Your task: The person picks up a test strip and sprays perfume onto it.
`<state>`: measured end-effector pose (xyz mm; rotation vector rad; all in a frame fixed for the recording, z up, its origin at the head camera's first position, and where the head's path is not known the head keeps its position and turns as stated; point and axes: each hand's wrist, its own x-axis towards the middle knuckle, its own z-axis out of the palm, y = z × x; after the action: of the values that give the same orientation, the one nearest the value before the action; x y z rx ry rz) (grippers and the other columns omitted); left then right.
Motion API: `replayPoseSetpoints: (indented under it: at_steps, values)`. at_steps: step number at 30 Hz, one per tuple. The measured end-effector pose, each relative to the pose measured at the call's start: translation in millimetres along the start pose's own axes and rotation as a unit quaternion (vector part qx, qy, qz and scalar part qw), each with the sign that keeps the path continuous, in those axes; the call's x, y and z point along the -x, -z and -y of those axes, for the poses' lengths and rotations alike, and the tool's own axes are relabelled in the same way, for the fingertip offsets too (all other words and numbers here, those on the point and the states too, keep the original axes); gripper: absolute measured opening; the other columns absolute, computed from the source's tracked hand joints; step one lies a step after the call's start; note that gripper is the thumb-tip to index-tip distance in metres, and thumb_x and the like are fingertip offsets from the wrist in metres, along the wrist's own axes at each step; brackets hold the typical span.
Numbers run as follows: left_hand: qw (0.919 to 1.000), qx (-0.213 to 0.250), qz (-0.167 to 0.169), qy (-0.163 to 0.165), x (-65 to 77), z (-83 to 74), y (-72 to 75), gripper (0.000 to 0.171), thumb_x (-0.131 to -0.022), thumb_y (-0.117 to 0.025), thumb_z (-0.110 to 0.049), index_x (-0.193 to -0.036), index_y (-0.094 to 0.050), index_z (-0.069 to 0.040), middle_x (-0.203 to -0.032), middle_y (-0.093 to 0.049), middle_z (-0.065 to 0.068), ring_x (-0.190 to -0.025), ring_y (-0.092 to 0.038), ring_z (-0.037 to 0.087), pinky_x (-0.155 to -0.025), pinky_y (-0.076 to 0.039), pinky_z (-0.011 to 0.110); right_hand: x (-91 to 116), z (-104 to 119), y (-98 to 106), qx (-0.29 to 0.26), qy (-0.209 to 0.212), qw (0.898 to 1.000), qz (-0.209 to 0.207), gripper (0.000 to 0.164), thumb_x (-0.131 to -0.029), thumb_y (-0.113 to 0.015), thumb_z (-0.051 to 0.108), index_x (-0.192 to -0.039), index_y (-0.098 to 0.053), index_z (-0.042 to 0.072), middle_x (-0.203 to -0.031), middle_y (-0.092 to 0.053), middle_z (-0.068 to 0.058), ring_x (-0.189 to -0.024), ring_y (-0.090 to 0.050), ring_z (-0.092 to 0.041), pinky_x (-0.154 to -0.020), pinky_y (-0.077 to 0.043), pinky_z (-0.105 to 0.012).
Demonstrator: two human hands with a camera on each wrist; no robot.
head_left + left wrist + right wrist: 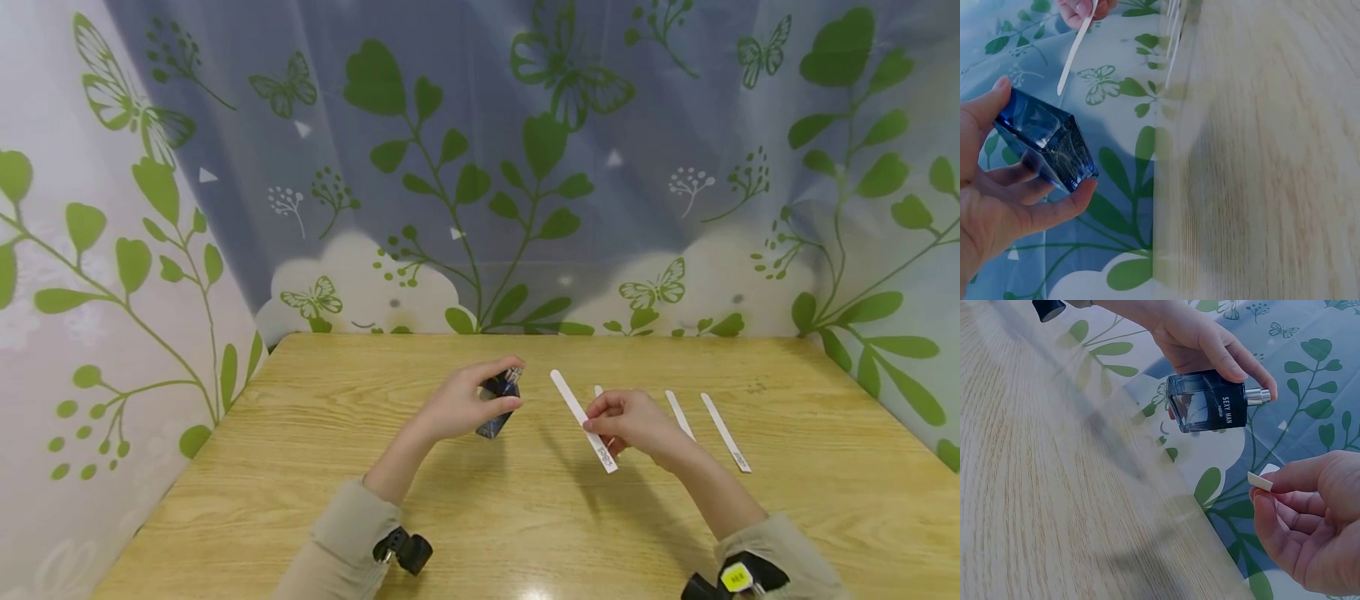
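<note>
My left hand point(453, 406) holds a dark blue glass perfume bottle point(1207, 403) tilted above the table, the forefinger on its silver spray top point(1258, 395). Thumb and fingers wrap the bottle's sides. The label reads "SEXY MAN" in the right wrist view. To the right, my right hand point(636, 423) pinches a white paper test strip point(570, 398) near its lower half. Small dark writing marks the strip's near end, and its far end points up toward the bottle's side. A gap separates strip and bottle.
On the wooden table point(300, 500), more white strips lie to the right, one strip point(726, 433) outermost, another strip point(678, 412) beside it, and one partly behind my right hand. A leaf-patterned curtain point(465, 167) hangs behind the table's far edge.
</note>
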<state>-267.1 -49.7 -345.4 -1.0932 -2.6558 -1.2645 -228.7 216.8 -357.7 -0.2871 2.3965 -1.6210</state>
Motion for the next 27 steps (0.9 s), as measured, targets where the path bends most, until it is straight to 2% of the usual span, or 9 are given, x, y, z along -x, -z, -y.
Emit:
replayPoseSetpoints:
  at_steps: [7, 16, 27]
  values:
    - [0.9996, -0.016, -0.02, 0.011, -3.4, -4.7, -4.1, 0.052, -0.088, -0.066, -0.028, -0.136, -0.049, -0.019, -0.135, -0.05, 0.003, -0.121, -0.047, 0.023, -0.095, -0.04, 0.04, 0.0, -0.1, 0.3, -0.003, -0.002, 1.0, 0.001, 0.016, -0.087, -0.062, 0.006, -0.095, -0.058, -0.008, -0.075, -0.064, -0.009, -0.059, -0.058, -0.017, -0.054, -0.051, -0.032]
    - [0.9994, -0.022, -0.025, -0.002, -4.4, -4.1, -8.8, 0.051, -0.086, -0.068, -0.027, -0.133, -0.052, -0.016, -0.13, -0.054, 0.003, -0.113, -0.054, 0.021, -0.088, -0.045, 0.036, 0.1, -0.5, -0.7, 0.0, -0.005, 1.0, -0.008, 0.017, -0.088, -0.063, 0.007, -0.096, -0.058, -0.007, -0.077, -0.065, -0.01, -0.059, -0.058, -0.018, -0.055, -0.051, -0.035]
    - [0.9995, -0.007, -0.028, 0.016, -6.6, -3.5, -7.2, 0.051, -0.087, -0.067, -0.026, -0.134, -0.051, -0.019, -0.131, -0.053, 0.004, -0.116, -0.051, 0.022, -0.09, -0.044, 0.039, 0.9, -1.0, 0.1, -0.006, -0.007, 1.0, -0.007, 0.016, -0.087, -0.062, 0.006, -0.095, -0.058, -0.007, -0.076, -0.064, -0.011, -0.058, -0.059, -0.018, -0.055, -0.051, -0.035]
